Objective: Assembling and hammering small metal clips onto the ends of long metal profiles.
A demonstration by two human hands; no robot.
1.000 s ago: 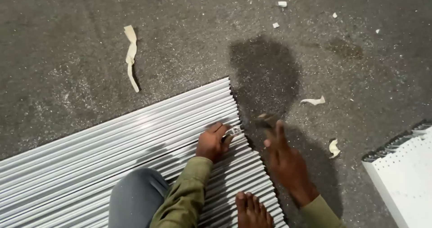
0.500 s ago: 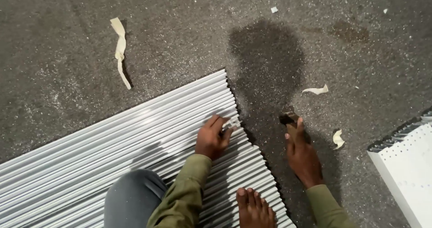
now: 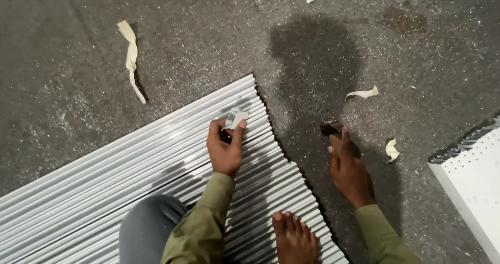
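Pinching a small metal clip (image 3: 235, 119) at its edges, left hand (image 3: 225, 150) hovers over the aluminium strips (image 3: 156, 160); likely light, stiff. Right hand (image 3: 349, 173), rightward on floor (image 3: 208, 45), grips a brown-handled tool (image 3: 333, 132).

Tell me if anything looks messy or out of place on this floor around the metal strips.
Yes. Torn pale tape scraps litter the dark floor: a long twisted strip at upper left, and smaller curls near the right hand. A dark stain marks the floor at upper right. The metal strips' ends are ragged, not flush.
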